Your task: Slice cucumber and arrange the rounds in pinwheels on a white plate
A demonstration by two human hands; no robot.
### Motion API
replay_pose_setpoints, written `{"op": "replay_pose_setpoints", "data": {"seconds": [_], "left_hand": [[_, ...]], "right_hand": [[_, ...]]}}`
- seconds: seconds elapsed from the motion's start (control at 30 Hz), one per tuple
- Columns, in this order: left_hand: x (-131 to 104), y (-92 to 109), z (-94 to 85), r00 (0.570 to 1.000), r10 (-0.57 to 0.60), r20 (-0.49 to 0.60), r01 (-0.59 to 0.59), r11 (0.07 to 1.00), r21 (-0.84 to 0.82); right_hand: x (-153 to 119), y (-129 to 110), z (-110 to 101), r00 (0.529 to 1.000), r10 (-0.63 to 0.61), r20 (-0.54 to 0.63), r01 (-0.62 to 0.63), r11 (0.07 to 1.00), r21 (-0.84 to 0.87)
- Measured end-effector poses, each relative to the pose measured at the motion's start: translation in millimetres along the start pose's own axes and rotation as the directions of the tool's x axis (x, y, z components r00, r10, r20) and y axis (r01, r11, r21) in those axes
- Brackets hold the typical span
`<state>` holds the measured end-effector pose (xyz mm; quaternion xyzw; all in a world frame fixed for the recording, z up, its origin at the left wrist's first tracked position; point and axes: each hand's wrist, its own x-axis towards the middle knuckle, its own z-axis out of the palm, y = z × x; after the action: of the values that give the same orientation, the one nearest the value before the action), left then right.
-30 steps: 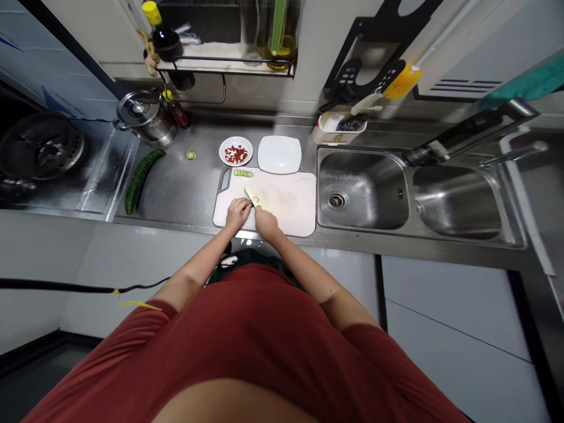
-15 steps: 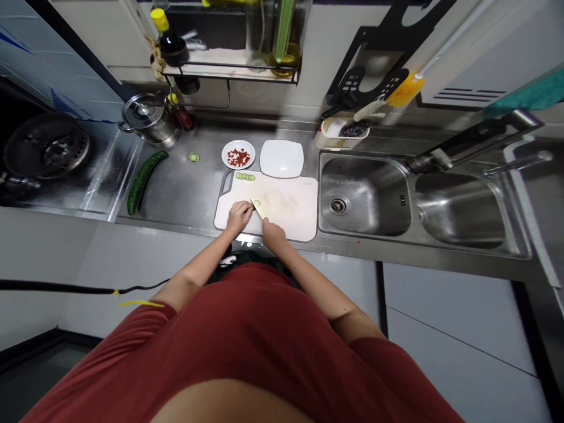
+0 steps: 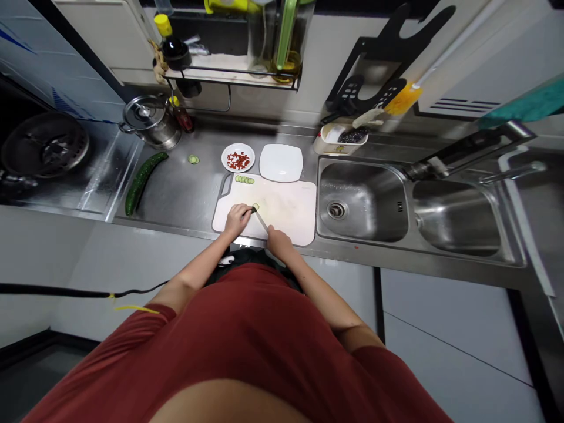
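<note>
My right hand (image 3: 279, 242) is closed round the handle of a knife (image 3: 261, 221), its blade slanting up and left over the white cutting board (image 3: 291, 214). Close to the blade tip, my left hand (image 3: 237, 221) has its fingers curled on a short cucumber piece, mostly hidden under them; only a dark bit shows at the fingertips. A pale cucumber slice (image 3: 256, 206) lies just past the blade tip. Several cucumber slices (image 3: 244, 180) form an overlapping row at the board's top left.
Behind the board stand a plate of chopped red pieces (image 3: 238, 158) and a bare white plate (image 3: 281, 163). Left are a whole cucumber (image 3: 143, 182), cucumber slices (image 3: 193, 159) and a steel pot (image 3: 152, 121). A double sink (image 3: 361, 197) is at right, under a shelf (image 3: 238, 76) and hanging utensils.
The knife has turned: its broad blade face showed before, and now it looks narrow. My right hand has shifted slightly right and toward me. The left hand stays nearly in place.
</note>
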<state>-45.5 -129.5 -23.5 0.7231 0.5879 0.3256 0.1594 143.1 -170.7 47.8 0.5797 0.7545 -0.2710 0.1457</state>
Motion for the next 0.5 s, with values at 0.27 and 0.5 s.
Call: {"op": "replay_pose_setpoints", "data": {"seconds": [0.27,0.5], "left_hand": [[2,1,-2.5,0.996,-0.079,-0.033,0.078,0.997,-0.018],[19,5,-1.8,0.977,-0.190,-0.091,0.181,0.978,-0.098]], "right_hand": [[-13,39,5,0.992,0.080,-0.102,-0.069,0.991,0.110],[-12,57,14,0.978,0.125,-0.165,-0.095,0.979,0.178]]}}
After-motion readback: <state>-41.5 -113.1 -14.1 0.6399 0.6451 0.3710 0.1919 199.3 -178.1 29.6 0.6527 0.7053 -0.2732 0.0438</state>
